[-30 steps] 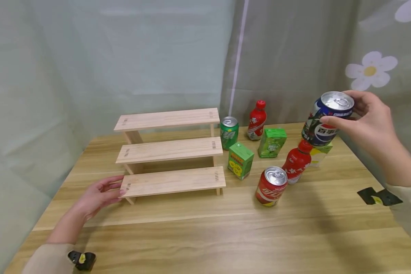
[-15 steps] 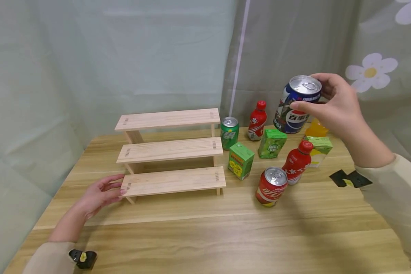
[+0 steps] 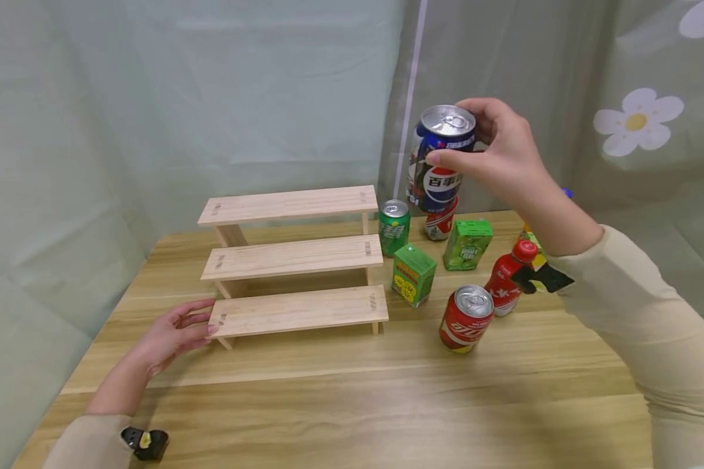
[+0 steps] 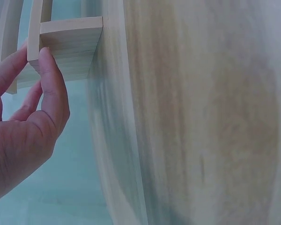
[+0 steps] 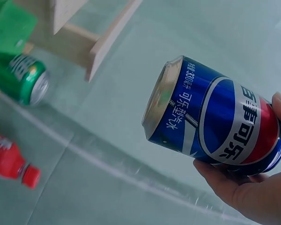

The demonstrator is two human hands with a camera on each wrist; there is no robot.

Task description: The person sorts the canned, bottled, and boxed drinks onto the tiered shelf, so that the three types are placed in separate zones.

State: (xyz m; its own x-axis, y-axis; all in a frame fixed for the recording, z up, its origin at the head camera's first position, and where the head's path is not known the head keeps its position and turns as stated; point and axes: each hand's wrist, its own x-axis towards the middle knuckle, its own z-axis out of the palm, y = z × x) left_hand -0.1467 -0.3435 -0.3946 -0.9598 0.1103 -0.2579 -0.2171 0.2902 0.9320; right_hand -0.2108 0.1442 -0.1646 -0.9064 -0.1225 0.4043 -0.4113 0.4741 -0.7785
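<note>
Pale cloth (image 3: pixel 270 98) hangs at the back. The right hand (image 3: pixel 507 146) grips a blue metal can (image 3: pixel 442 185) upright; to its lower left, the left hand (image 3: pixel 173 335) maybe pinches a pale wooden three-step rack (image 3: pixel 293 257).

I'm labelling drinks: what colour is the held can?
The can is mainly blue with red and white; best view: right wrist.

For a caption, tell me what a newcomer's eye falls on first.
Probably the blue can, held in the air by the right hand. Next, the three-tier wooden stand left of it, its lowest shelf pinched at one end by the left hand; then the red can upright on the table.
</note>
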